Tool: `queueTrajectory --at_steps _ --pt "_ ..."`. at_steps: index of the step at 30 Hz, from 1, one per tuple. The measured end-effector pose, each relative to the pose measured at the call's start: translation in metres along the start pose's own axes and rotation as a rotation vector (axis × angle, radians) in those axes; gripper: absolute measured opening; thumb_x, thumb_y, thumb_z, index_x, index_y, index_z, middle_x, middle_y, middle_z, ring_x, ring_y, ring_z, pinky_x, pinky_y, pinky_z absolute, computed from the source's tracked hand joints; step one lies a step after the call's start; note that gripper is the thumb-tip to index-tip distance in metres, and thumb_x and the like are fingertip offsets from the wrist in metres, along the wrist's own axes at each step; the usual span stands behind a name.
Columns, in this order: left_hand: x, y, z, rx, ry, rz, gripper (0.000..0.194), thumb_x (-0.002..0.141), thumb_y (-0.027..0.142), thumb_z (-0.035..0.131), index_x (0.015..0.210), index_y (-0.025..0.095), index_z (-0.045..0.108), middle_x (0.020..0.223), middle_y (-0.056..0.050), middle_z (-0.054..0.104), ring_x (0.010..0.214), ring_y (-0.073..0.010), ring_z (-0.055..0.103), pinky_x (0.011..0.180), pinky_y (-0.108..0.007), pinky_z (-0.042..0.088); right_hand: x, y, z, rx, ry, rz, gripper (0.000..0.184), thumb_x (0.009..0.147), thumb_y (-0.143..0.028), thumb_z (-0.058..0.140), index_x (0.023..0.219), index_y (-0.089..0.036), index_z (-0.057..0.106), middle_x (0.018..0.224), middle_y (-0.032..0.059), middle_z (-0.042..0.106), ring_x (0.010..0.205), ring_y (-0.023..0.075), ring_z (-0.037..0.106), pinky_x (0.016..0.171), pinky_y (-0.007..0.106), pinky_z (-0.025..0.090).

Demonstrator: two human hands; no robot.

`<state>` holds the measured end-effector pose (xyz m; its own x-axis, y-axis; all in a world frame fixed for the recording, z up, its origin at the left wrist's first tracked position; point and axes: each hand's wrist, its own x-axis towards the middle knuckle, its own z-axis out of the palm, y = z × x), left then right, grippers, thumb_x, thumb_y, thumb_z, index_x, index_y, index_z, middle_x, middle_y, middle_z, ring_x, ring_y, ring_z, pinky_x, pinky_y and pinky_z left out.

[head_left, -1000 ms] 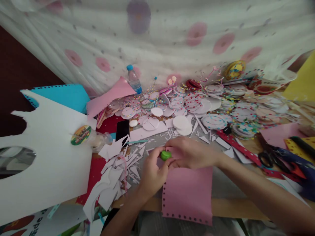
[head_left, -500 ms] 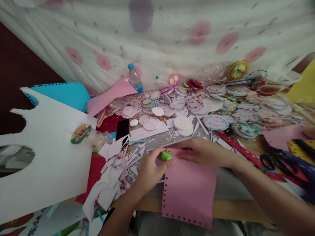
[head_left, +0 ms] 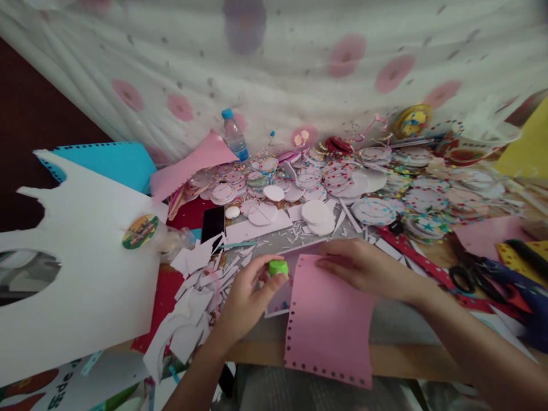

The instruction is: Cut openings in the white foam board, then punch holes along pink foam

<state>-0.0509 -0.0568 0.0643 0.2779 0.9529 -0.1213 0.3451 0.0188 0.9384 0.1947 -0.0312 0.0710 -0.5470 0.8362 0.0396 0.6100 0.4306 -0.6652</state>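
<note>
My left hand (head_left: 252,291) is closed around a small green craft punch (head_left: 278,268), thumb against its side. Just right of it, my right hand (head_left: 363,265) grips the upper part of a pink foam or paper sheet (head_left: 329,325), with the fingers partly behind the edge. Small punched holes run along the sheet's left and lower edges, and its lower end hangs past the table edge. The punch and the sheet stand apart. Beneath both lies a shallow white tray (head_left: 274,313) holding a few small coloured bits, partly covered by the sheet.
White paper scraps (head_left: 194,319) lie left of the tray. Behind are a phone (head_left: 213,222), many decorated paper discs (head_left: 308,182) and a water bottle (head_left: 234,137). Black-handled scissors (head_left: 479,282) lie at right; a large cut white sheet (head_left: 94,285) stands at left.
My left hand has drawn the punch leftward off the pink sheet's upper left edge. My right hand has shifted slightly right with the sheet, and more of the tray shows.
</note>
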Motion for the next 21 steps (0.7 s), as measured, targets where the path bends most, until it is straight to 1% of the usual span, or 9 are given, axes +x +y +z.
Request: queueTrajectory --at_steps 2,5,9,16,18,21 --pt "0.0003 0.0012 0.0015 -0.121 -0.015 -0.068 0.028 0.087 0.041 0.057 0.107 0.021 0.062 0.102 -0.006 0.07 0.095 -0.0203 0.065 0.085 -0.031 0.051 0.0001 -0.0034 -0.0011 0.042 -0.009 -0.009 0.023 0.093 -0.028 0.045 0.08 -0.019 0.062 0.069 0.002 0.062 0.062 0.0142 0.053 0.057 0.025 0.037" --pt "0.001 0.002 0.0025 -0.164 -0.029 -0.108 0.03 0.087 0.041 0.058 0.106 0.019 0.063 0.104 -0.006 0.07 0.097 -0.0204 0.065 0.086 -0.032 0.051 0.0013 -0.0068 -0.0019 0.071 -0.016 -0.017 0.023 0.093 -0.028 0.045 0.077 -0.019 0.061 0.067 0.0005 0.06 0.06 0.0132 0.051 0.056 0.024 0.036" --pt "-0.0004 0.0009 0.0025 -0.175 -0.062 -0.094 0.033 0.086 0.04 0.06 0.11 0.018 0.063 0.111 -0.007 0.067 0.105 -0.021 0.062 0.092 -0.032 0.048 0.004 -0.0096 -0.0027 0.062 -0.013 -0.012 0.024 0.091 -0.028 0.047 0.073 -0.018 0.058 0.061 -0.0014 0.055 0.056 0.0119 0.047 0.054 0.024 0.034" --pt "-0.0029 0.0011 0.0015 -0.14 -0.081 -0.05 0.032 0.084 0.039 0.062 0.11 0.019 0.063 0.114 -0.008 0.066 0.105 -0.0215 0.061 0.093 -0.033 0.048 0.0046 -0.0106 -0.0048 0.034 -0.005 -0.037 0.022 0.091 -0.027 0.047 0.074 -0.019 0.059 0.064 0.0 0.058 0.059 0.0128 0.049 0.056 0.024 0.035" --pt "-0.0026 0.0032 0.0014 -0.149 -0.097 -0.047 0.032 0.083 0.039 0.063 0.109 0.02 0.064 0.112 -0.008 0.067 0.102 -0.021 0.063 0.091 -0.032 0.049 0.0038 -0.0102 -0.0051 0.031 -0.004 -0.038 0.023 0.091 -0.027 0.047 0.072 -0.019 0.057 0.062 -0.0005 0.057 0.057 0.0124 0.048 0.055 0.024 0.035" --pt "-0.0016 0.007 0.0016 -0.189 -0.13 -0.072 0.034 0.081 0.042 0.064 0.106 0.019 0.066 0.101 -0.008 0.07 0.095 -0.0212 0.065 0.084 -0.032 0.051 0.0028 -0.009 -0.0048 0.035 -0.021 -0.038 0.023 0.091 -0.027 0.047 0.071 -0.019 0.057 0.061 -0.0007 0.056 0.057 0.0123 0.047 0.055 0.024 0.035"
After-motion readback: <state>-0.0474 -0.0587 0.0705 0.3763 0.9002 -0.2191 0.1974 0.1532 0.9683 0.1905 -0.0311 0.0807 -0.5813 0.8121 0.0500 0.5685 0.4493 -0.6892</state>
